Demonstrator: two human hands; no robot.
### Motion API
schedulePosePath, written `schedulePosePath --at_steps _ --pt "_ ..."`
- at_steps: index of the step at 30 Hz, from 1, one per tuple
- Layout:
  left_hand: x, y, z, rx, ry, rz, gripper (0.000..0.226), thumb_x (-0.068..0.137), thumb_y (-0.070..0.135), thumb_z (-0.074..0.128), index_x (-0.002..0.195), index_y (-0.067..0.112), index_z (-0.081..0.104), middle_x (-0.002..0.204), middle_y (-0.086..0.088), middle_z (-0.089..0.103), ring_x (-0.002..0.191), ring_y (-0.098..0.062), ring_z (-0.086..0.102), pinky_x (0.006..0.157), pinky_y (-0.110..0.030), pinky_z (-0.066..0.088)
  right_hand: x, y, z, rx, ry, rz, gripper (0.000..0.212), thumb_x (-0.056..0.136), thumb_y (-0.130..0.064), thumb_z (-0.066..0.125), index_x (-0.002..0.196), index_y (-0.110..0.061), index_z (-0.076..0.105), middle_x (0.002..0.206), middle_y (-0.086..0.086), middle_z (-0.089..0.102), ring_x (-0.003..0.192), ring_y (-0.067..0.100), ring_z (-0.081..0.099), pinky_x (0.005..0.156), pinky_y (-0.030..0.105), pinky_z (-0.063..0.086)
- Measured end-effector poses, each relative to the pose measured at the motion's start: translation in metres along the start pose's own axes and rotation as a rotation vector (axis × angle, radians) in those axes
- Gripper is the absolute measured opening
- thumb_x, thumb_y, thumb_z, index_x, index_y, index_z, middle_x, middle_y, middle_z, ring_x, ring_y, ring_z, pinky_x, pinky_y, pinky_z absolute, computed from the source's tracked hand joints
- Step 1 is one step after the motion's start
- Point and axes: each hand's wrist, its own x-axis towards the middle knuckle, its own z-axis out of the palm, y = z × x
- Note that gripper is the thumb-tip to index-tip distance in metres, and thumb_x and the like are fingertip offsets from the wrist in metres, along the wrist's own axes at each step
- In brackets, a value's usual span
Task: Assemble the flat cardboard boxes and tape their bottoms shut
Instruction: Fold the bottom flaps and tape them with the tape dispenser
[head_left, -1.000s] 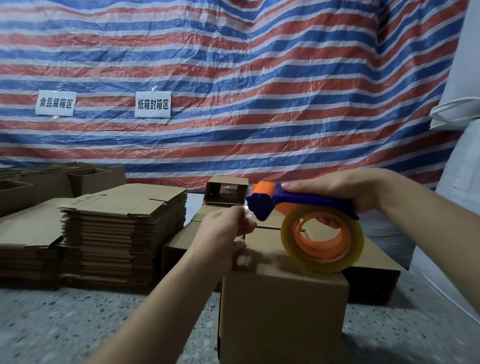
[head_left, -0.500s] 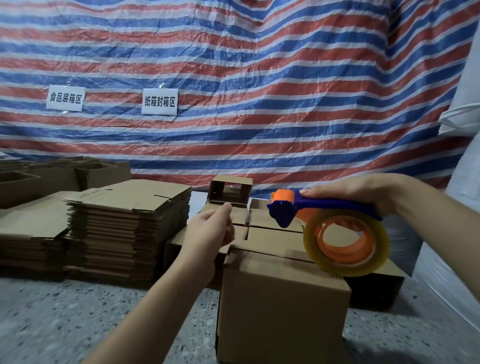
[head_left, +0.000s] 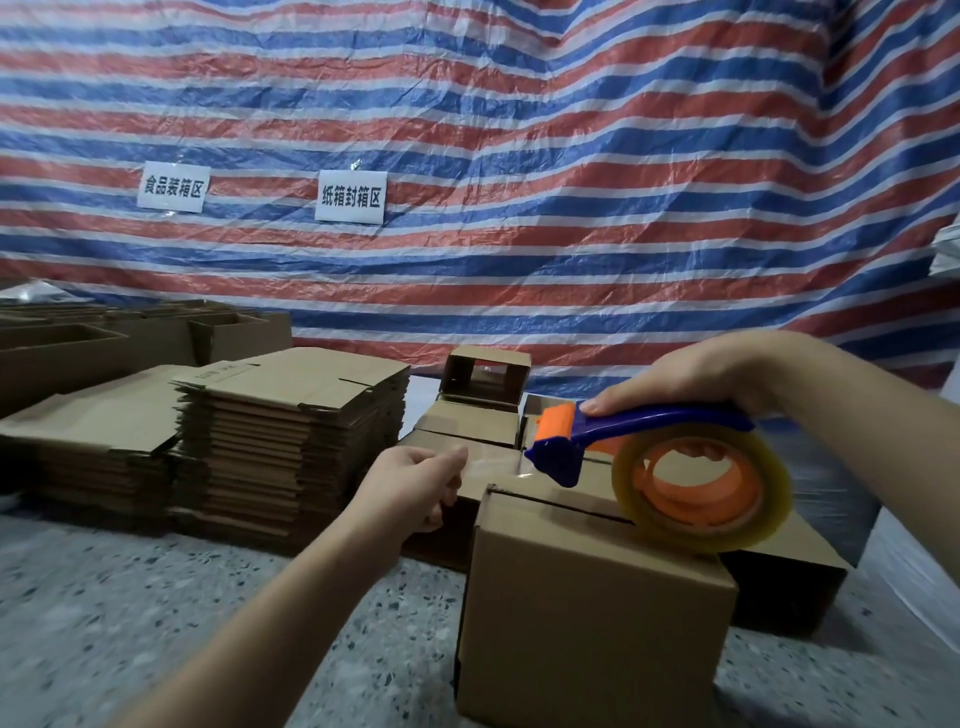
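Two hands at work. Right hand (head_left: 691, 379) grips tape dispenser (head_left: 670, 467), roll resting on upturned box (head_left: 592, 613). Left hand (head_left: 415, 486), fingers curled, seems to pinch the clear tape end (head_left: 493, 460). Taping step just opening: next, stick tape down, draw along bottom seam. Flat stack (head_left: 291, 436) waits toward floor's left edge.

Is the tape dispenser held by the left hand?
No, the right hand grips the tape dispenser; the left hand pulls clear tape.
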Motion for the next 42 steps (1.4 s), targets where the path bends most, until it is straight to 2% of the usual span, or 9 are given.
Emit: schedulePosePath --at_steps 7,11,15,21,28,36,42 --pt "0.000 -0.017 0.002 -0.043 -0.037 -0.078 0.044 0.096 0.032 0.060 0.057 0.013 0.052 0.048 0.003 0.046 0.042 -0.012 0.036 0.044 -0.019 0.035 0.002 -0.008 0.001 -0.053 -0.014 0.012 0.078 0.056 -0.074 0.073 0.108 -0.016 0.067 0.082 0.006 0.079 0.060 0.014 0.072 0.053 0.023 0.055" --pt "0.001 -0.023 0.000 -0.081 -0.065 -0.126 0.041 0.095 0.033 0.062 0.060 0.014 0.053 0.049 0.003 0.046 0.043 -0.011 0.037 0.047 -0.021 0.035 0.003 -0.012 0.003 -0.078 -0.014 0.005 0.070 0.067 -0.071 0.072 0.108 -0.016 0.066 0.080 0.004 0.078 0.059 0.014 0.072 0.052 0.023 0.055" --pt "0.001 -0.029 0.001 -0.106 -0.067 -0.171 0.036 0.095 0.031 0.062 0.065 0.015 0.053 0.048 0.004 0.046 0.042 -0.010 0.037 0.043 -0.017 0.036 0.001 -0.017 0.005 -0.105 -0.007 0.009 0.060 0.075 -0.068 0.070 0.105 -0.017 0.064 0.073 0.002 0.077 0.055 0.013 0.071 0.050 0.022 0.054" --pt "-0.001 -0.036 0.003 -0.115 -0.121 -0.189 0.038 0.095 0.033 0.062 0.063 0.016 0.052 0.054 0.001 0.045 0.049 -0.012 0.039 0.048 -0.020 0.036 0.002 -0.019 0.007 -0.114 0.006 0.024 0.058 0.078 -0.066 0.069 0.107 -0.016 0.062 0.070 0.002 0.076 0.052 0.012 0.070 0.047 0.021 0.052" --pt "-0.005 -0.045 0.011 -0.105 -0.150 -0.227 0.038 0.093 0.042 0.062 0.066 0.018 0.050 0.052 0.003 0.042 0.046 -0.011 0.036 0.048 -0.022 0.033 0.004 -0.019 0.007 -0.110 0.003 0.007 0.053 0.081 -0.065 0.067 0.104 -0.018 0.062 0.068 0.002 0.075 0.051 0.011 0.069 0.046 0.020 0.052" --pt "-0.009 -0.043 0.017 -0.031 -0.159 -0.200 0.044 0.090 0.056 0.058 0.074 0.015 0.064 0.051 0.006 0.048 0.044 -0.009 0.038 0.045 -0.020 0.033 0.008 -0.016 0.006 -0.111 -0.010 0.005 0.058 0.076 -0.068 0.068 0.106 -0.018 0.063 0.071 0.003 0.076 0.054 0.012 0.070 0.049 0.021 0.054" --pt "-0.011 -0.043 0.019 0.010 -0.146 -0.195 0.049 0.092 0.060 0.051 0.069 0.017 0.056 0.049 0.008 0.047 0.044 -0.008 0.036 0.044 -0.020 0.031 0.009 -0.016 0.005 -0.101 -0.052 -0.010 0.069 0.060 -0.069 0.070 0.107 -0.019 0.062 0.075 0.002 0.077 0.057 0.012 0.072 0.050 0.022 0.054"
